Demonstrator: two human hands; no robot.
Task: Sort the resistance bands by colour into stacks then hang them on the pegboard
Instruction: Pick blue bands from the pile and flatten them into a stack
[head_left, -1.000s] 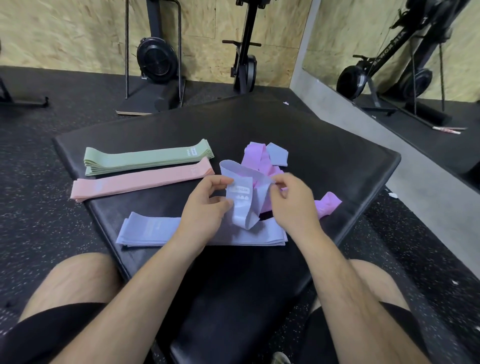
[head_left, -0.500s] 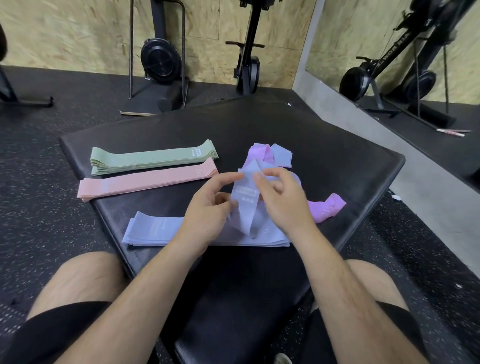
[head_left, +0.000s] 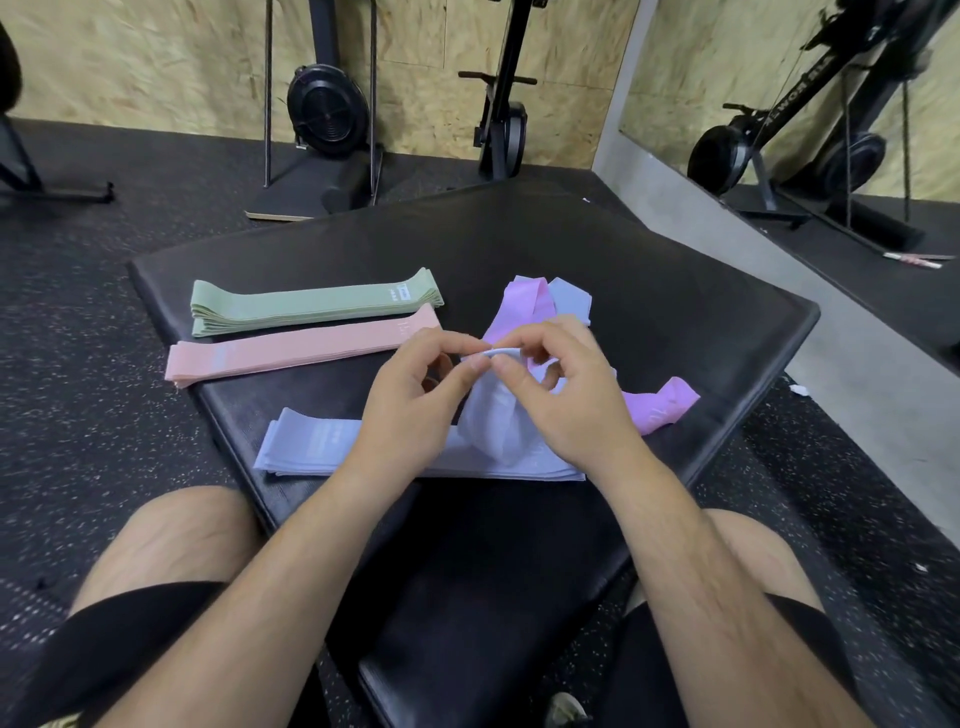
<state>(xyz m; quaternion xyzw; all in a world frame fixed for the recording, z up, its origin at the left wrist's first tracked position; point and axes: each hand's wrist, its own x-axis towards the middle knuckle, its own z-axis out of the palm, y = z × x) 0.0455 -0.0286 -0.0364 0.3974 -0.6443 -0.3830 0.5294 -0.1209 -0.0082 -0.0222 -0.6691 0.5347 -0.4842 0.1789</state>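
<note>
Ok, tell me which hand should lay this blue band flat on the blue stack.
Left, probably. Both pinch the blue band, but the left hand hangs over the blue stack, whose bare length runs leftward; the right hand is at its right end.

I see a black, soft-topped worktop (head_left: 675, 291). Three neat stacks of bands lie flat on it. The green stack (head_left: 311, 302) is farthest from me, on the left. The pink stack (head_left: 301, 349) lies just beside it, a bit nearer. The pale blue stack (head_left: 311, 442) lies nearest, close to the front edge. On the right, loose purple bands (head_left: 662, 410) lie in a heap, with one loose blue band (head_left: 571, 301) at its far end.
</note>
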